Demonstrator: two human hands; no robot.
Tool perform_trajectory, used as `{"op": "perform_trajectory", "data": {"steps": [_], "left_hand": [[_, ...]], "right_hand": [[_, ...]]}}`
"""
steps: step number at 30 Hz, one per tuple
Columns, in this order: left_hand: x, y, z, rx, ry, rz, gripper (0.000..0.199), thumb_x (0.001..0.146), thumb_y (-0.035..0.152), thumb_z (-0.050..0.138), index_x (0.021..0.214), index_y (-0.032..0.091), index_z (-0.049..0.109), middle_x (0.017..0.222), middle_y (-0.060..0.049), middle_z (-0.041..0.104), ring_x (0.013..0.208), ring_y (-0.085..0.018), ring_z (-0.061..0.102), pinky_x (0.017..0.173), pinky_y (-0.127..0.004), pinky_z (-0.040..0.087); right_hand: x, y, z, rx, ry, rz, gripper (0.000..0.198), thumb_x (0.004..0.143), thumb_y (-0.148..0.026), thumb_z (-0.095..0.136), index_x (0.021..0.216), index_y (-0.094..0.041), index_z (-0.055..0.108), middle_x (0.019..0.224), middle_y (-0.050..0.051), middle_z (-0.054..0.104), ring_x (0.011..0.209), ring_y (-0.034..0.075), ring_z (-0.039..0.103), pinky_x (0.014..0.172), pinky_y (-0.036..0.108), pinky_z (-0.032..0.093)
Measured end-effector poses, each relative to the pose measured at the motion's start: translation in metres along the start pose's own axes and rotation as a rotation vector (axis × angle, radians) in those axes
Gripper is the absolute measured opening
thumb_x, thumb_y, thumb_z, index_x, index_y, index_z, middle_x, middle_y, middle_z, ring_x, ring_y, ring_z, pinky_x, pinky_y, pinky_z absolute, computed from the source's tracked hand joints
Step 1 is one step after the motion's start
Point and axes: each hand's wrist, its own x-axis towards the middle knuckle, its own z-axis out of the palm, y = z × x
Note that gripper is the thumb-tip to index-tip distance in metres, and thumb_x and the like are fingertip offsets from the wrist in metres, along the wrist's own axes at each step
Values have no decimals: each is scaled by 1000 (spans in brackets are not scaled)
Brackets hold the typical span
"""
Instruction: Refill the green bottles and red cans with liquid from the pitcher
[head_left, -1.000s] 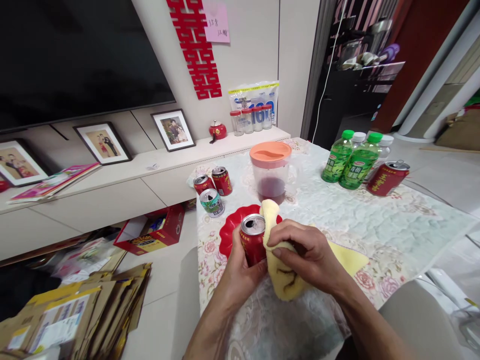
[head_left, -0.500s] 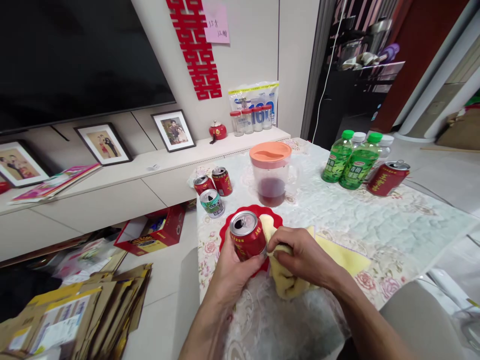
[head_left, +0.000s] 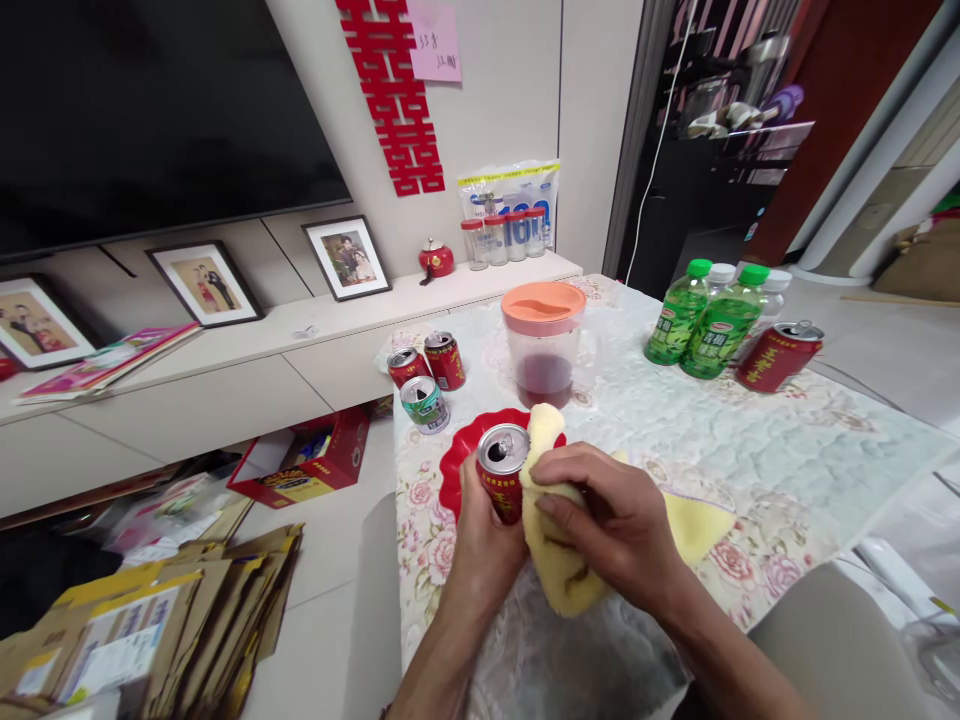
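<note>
An opened red drink can (head_left: 501, 488) is upright in my left hand (head_left: 486, 545), whose fingers wrap round its lower side. My right hand (head_left: 600, 510) is closed on a yellow cloth (head_left: 551, 560) and presses it against the can's right side. Behind and beneath the can shows a red scalloped plate (head_left: 454, 470). Another piece of yellow cloth (head_left: 701, 525) lies on the table to the right of my right hand. Part of the can is hidden by the cloth and my fingers.
Beyond the plate stands a pitcher (head_left: 544, 345) with an orange lid and dark liquid. Two red cans and a green-white can (head_left: 424, 405) stand to its left. Green bottles (head_left: 716, 325) and a larger red can (head_left: 780, 357) stand right. Flattened cardboard (head_left: 187, 610) lies at lower left.
The can has shifted slightly right and lower. My right hand has brought the cloth up along the can's side, and more of the cloth now covers the can.
</note>
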Motion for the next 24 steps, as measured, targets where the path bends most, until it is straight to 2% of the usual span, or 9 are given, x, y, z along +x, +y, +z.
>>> {"op": "perform_trajectory", "data": {"steps": [3, 6, 11, 15, 18, 21, 24], "left_hand": [[0, 2, 1, 73, 5, 10, 75, 62, 18, 94, 126, 29, 57, 114, -4, 76, 102, -31, 72, 88, -39, 54], [1, 3, -1, 48, -32, -67, 82, 59, 20, 96, 130, 27, 57, 107, -3, 78, 94, -29, 73, 81, -36, 55], [-1, 10, -1, -86, -84, -108, 88, 59, 22, 97, 136, 24, 54, 121, -8, 75, 110, -32, 72, 90, -38, 57], [-4, 15, -2, -169, -125, -175, 73, 73, 31, 91, 136, 25, 55, 123, -8, 75, 115, -32, 71, 98, -42, 56], [-4, 15, -6, -218, -129, -179, 65, 80, 35, 87, 137, 25, 55, 133, -10, 71, 128, -32, 65, 110, -44, 49], [-1, 14, -7, -230, -109, -138, 66, 80, 38, 88, 135, 25, 55, 139, -9, 68, 135, -31, 60, 117, -45, 43], [3, 10, -7, -221, -91, -97, 69, 76, 40, 91, 133, 27, 53, 134, -8, 70, 129, -30, 64, 113, -44, 46]], "right_hand": [[0, 5, 3, -113, -79, -204, 26, 95, -3, 57, 110, -22, 66, 103, 6, 73, 95, 16, 70, 85, 28, 57], [1, 16, 5, -198, -39, -254, 26, 96, -3, 56, 111, -22, 65, 104, 7, 70, 96, 17, 68, 85, 30, 57], [3, 30, 2, -172, 23, -98, 23, 94, -6, 56, 106, -24, 63, 101, 5, 68, 101, 19, 65, 88, 32, 54], [5, 35, -3, -149, -38, -8, 21, 91, -7, 56, 102, -24, 62, 99, 4, 69, 95, 18, 67, 85, 32, 53], [5, 39, -6, -147, -91, 68, 22, 88, -6, 54, 99, -23, 62, 97, 3, 69, 92, 17, 66, 83, 31, 52], [4, 44, -7, -159, -144, 152, 22, 85, -6, 53, 96, -23, 63, 93, 1, 69, 86, 17, 65, 78, 30, 51], [3, 47, -7, -175, -185, 224, 24, 81, -4, 53, 93, -22, 64, 89, 1, 69, 82, 17, 64, 74, 29, 48]]}}
